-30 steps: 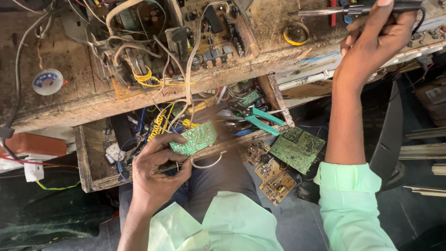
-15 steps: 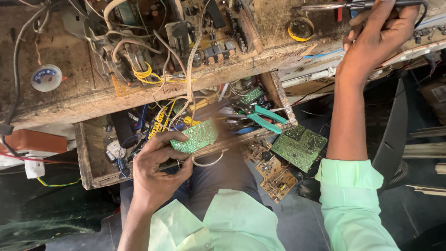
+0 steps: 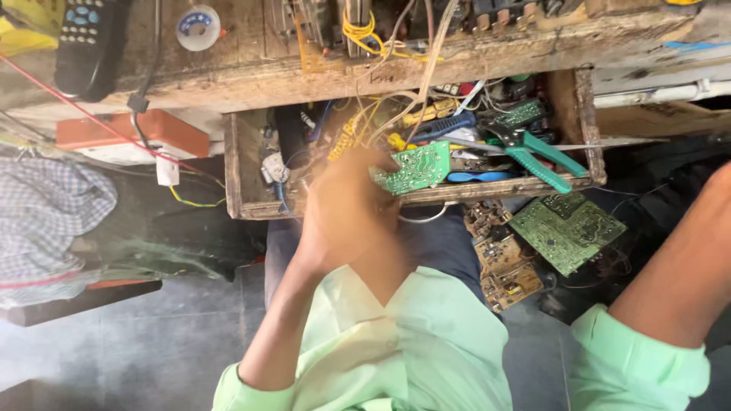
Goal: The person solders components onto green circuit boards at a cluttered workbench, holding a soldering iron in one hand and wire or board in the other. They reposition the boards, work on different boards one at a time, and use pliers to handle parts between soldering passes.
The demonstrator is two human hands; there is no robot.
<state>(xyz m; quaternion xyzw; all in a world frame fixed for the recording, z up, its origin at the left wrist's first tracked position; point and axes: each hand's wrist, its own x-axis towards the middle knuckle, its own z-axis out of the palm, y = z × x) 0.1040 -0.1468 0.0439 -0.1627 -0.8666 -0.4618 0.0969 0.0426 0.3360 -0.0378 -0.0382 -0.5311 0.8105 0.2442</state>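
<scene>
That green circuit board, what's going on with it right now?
A person in a light green shirt holds the small green circuit board in their left hand, blurred, just above an open wooden drawer crammed with wires and green-handled pliers. The right hand is out of view; only its forearm shows. More circuit boards lie below the drawer.

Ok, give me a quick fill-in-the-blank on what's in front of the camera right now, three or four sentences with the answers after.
1. The left hand holds a small ____ circuit board over the open wooden drawer.
2. The pliers lying in the drawer have ____ handles.
3. A black remote control lies at the ____ end of the wooden bench in the picture.
4. The right forearm is bare below a pale green ____.

Missing words: green; green; left; sleeve
</scene>
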